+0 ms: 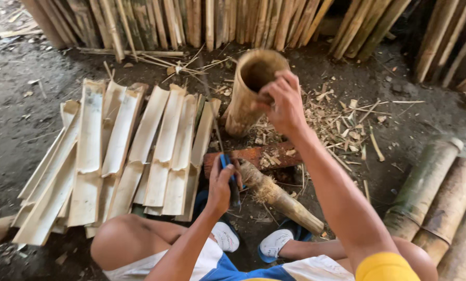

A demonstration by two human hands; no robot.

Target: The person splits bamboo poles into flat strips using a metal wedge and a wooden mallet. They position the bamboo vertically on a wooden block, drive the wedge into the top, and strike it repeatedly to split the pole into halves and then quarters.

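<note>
Hands: right (284,101) gripping bamboo tube (251,88) rim, left (221,184) around knife handle (226,162).

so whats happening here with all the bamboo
A person sits low on the dirt floor amid bamboo. Their right hand grips the rim of a hollow bamboo section that stands tilted on the ground. Their left hand holds a blue-handled blade next to a wooden mallet lying by a reddish wooden block. A pile of split bamboo slats lies to the left, whole bamboo sections to the right, and shavings are scattered around.
</note>
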